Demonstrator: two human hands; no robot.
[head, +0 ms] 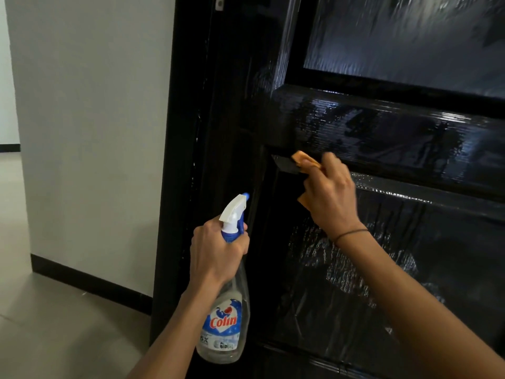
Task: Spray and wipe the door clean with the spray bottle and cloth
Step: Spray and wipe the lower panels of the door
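Observation:
A glossy black panelled door [382, 127] fills the right side of the head view, wet and streaked with spray. My left hand [216, 253] grips the neck of a clear spray bottle [224, 324] with a white and blue trigger head, its nozzle aimed at the door. My right hand [330, 195] holds a folded orange cloth [304, 161] and presses it against the upper left corner of the lower recessed panel, just under the middle rail. Most of the cloth is hidden under my fingers.
The black door frame [180, 187] stands left of the door. Beyond it are a white wall [90, 132] with a black skirting board [90, 283] and a pale tiled floor [54, 337]. A pale metal fitting [219, 2] shows at the top edge.

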